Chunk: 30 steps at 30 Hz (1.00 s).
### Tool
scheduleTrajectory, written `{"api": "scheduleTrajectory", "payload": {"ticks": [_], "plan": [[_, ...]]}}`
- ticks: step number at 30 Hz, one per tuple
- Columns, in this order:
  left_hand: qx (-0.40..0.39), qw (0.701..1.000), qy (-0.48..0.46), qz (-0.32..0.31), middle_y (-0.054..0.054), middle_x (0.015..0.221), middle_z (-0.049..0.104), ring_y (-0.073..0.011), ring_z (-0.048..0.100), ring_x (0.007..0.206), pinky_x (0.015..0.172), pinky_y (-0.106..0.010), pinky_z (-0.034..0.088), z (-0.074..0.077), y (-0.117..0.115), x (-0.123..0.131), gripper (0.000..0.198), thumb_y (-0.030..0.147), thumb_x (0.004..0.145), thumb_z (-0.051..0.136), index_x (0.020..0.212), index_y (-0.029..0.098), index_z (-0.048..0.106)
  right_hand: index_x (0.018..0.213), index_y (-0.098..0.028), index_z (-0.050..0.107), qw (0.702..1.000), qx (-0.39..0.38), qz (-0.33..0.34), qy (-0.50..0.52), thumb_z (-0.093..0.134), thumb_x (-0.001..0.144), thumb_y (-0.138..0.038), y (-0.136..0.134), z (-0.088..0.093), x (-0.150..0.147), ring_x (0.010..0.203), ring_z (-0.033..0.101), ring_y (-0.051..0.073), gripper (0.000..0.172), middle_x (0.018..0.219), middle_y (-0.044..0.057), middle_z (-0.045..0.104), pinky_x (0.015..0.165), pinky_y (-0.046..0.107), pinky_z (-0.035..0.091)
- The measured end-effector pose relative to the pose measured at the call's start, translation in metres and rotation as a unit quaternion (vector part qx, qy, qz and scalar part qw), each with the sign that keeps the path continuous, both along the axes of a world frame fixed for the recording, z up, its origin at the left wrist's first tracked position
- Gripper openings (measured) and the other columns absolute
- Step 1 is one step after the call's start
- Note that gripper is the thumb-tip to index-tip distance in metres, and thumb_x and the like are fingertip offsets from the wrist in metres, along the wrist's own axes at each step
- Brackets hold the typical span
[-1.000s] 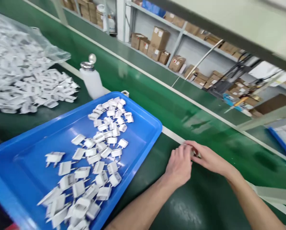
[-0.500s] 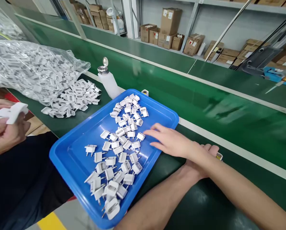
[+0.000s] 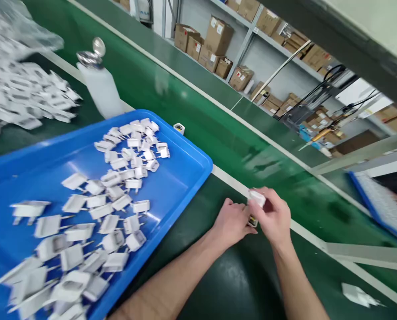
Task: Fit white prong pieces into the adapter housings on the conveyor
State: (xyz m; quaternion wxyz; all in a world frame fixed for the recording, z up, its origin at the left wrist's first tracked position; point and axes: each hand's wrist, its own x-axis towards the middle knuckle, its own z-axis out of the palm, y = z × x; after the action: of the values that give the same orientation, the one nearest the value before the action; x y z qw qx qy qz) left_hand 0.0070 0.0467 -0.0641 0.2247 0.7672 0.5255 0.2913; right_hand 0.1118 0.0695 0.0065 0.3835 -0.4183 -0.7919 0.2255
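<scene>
My right hand (image 3: 274,219) is closed around a white plug part (image 3: 257,198), held just above the dark green bench beside the white strip. My left hand (image 3: 231,222) sits close against it, fingers curled toward a small yellow-and-black item (image 3: 252,221) between the two hands; I cannot tell whether it grips it. To the left lies a blue tray (image 3: 188,178) with several white plug parts (image 3: 118,191) scattered in it.
A white pump bottle (image 3: 98,84) stands behind the tray. A heap of white parts (image 3: 21,95) lies at far left. A green conveyor belt (image 3: 218,133) runs behind, with shelves of cardboard boxes (image 3: 215,42) beyond. Another blue tray (image 3: 381,204) is at right, a loose white part (image 3: 358,294) at lower right.
My right hand left the tray and came back to my left hand, now carrying a white plug part. The view swung right, dropping the other person's hands out of view.
</scene>
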Motion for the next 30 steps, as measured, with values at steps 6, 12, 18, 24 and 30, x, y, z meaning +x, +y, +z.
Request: {"api": "scheduleTrajectory", "payload": {"ticks": [6,12,18,24,30], "plan": [[-0.011,0.999,0.018,-0.033,-0.003,0.084,0.073,-0.0258,0.068,0.080,0.081,-0.040,0.037,0.001,0.002,-0.001,0.054,0.060,0.070,0.084,0.089,0.017,0.057,0.100,-0.022,0.072,0.979,-0.119,-0.091,0.136,0.072,0.089,-0.032,-0.030,-0.063,0.081,0.096,0.067,0.025,0.015,0.108,0.010,0.067,0.078,0.040,0.058],[0.007,0.999,0.020,-0.031,-0.003,0.083,0.071,-0.0226,0.066,0.077,0.082,-0.039,0.035,0.000,0.004,0.000,0.039,0.055,0.091,0.065,0.087,0.018,0.054,0.106,-0.026,0.078,0.978,-0.174,-0.060,0.101,0.074,0.088,-0.031,-0.032,-0.071,0.067,0.103,0.063,0.023,0.019,0.110,0.007,0.064,0.089,0.038,0.054],[0.008,0.999,0.019,-0.027,-0.001,0.080,0.070,-0.0213,0.063,0.073,0.080,-0.038,0.033,-0.004,0.005,0.000,0.041,0.056,0.087,0.068,0.085,0.018,0.052,0.098,-0.024,0.074,0.969,-0.143,-0.086,0.179,0.078,0.085,-0.029,-0.032,-0.074,0.067,0.105,0.064,0.025,0.014,0.109,0.008,0.068,0.090,0.041,0.054],[0.009,0.999,0.019,-0.025,-0.001,0.078,0.068,-0.0202,0.061,0.072,0.081,-0.039,0.033,-0.003,0.005,0.001,0.032,0.047,0.091,0.064,0.085,0.018,0.053,0.095,-0.026,0.076,0.975,-0.147,-0.090,0.143,0.077,0.086,-0.028,-0.033,-0.077,0.068,0.106,0.060,0.025,0.010,0.111,0.007,0.062,0.088,0.040,0.052],[-0.002,0.999,0.020,-0.026,-0.001,0.076,0.067,-0.0203,0.060,0.070,0.081,-0.038,0.034,-0.002,0.004,0.001,0.033,0.046,0.087,0.070,0.084,0.018,0.054,0.099,-0.027,0.074,0.983,-0.112,-0.089,0.111,0.072,0.090,-0.024,-0.038,-0.073,0.067,0.101,0.061,0.023,0.010,0.108,0.006,0.061,0.084,0.038,0.052]]}}
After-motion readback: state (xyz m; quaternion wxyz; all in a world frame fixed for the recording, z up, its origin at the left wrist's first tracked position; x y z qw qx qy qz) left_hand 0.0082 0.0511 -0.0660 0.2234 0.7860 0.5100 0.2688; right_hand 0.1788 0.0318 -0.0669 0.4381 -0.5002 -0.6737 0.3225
